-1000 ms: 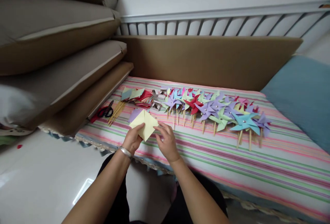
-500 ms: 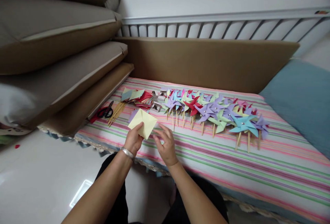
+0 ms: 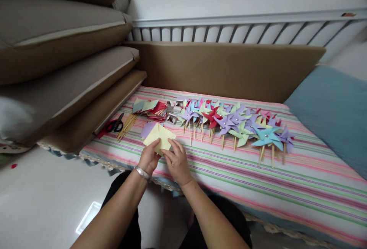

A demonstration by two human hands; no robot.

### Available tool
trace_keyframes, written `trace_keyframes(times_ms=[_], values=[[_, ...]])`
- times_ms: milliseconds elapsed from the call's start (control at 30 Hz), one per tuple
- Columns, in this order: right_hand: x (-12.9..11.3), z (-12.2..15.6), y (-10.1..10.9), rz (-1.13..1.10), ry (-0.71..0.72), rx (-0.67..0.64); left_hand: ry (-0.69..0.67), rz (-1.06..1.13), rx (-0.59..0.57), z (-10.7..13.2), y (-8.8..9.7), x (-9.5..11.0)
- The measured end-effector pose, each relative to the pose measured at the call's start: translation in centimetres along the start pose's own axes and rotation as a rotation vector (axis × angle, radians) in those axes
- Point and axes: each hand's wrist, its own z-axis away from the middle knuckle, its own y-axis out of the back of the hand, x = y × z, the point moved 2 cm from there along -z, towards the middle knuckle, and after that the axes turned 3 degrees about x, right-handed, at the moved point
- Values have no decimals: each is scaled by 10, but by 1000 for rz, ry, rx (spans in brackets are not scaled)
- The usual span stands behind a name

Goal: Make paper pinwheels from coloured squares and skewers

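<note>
A pale yellow paper square (image 3: 160, 133) with crease lines is held up above the striped cloth. My left hand (image 3: 149, 158) grips its lower left side, thumb on top. At the lower right edge, my right hand (image 3: 177, 161) has its thumb and fingers on the paper. A lilac paper piece (image 3: 147, 129) lies just behind it. Farther back is a stack of coloured paper (image 3: 158, 110). Left of that lie thin wooden sticks (image 3: 127, 126) and black-handled scissors (image 3: 114, 124).
Many finished paper pinwheels (image 3: 226, 122) on sticks cover the middle and right of the striped cloth (image 3: 258, 182). Small silvery packets (image 3: 172, 117) sit beside the paper stack. Stacked cushions (image 3: 69, 65) rise at left; a brown board (image 3: 223, 69) stands behind.
My right hand has moved left and now touches the yellow paper, which it was apart from before. My left hand keeps its hold. The view has shifted slightly.
</note>
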Motion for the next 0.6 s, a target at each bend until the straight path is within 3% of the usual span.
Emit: trace_keyframes(times_ms=[300, 433, 600], values=[[-1, 1, 2, -75, -30, 8, -34, -24, -18, -1, -1, -8], [2, 0, 4, -153, -141, 48, -113, -101, 8, 2, 2, -15], [10, -2, 7, -171, -291, 101, -172, -237, -50, 9, 0, -21]])
